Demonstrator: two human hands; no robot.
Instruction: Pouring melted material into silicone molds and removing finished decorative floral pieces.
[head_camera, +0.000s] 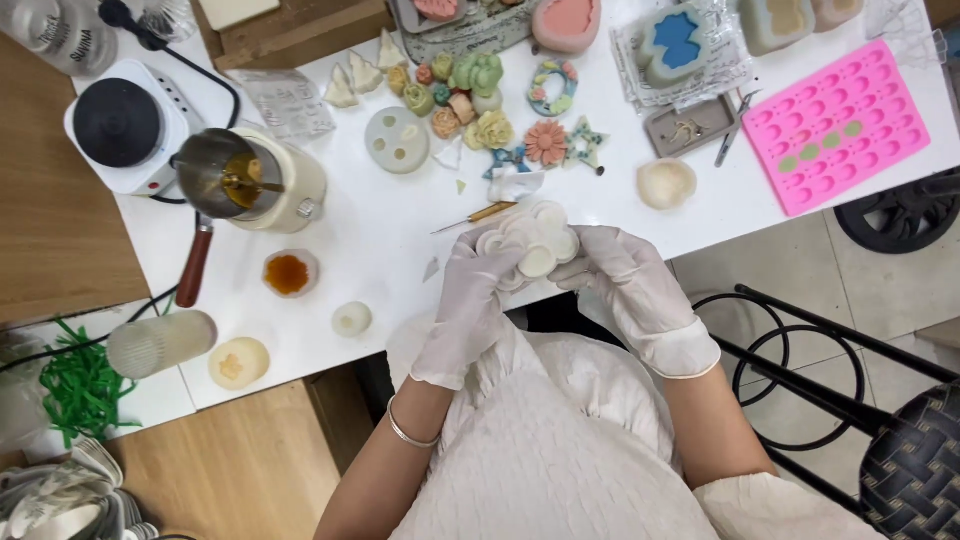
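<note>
Both my hands wear thin white gloves and hold a round white silicone mould (535, 240) with several small round lobes, just above the near edge of the white table (380, 230). My left hand (472, 300) grips the mould's left side. My right hand (625, 280) grips its right side, fingers curled under it. A thin tool with a wooden handle (478, 214) lies on the table just beyond the mould.
Behind lie coloured flower-shaped wax pieces (478, 100), a pink tray mould (835, 125), a cream shell piece (666, 184) and a round white disc mould (397, 140). At left stand a hotplate (120, 122), a metal melting pot (225, 180) and a small amber dish (290, 273). Black chairs (830, 380) stand right.
</note>
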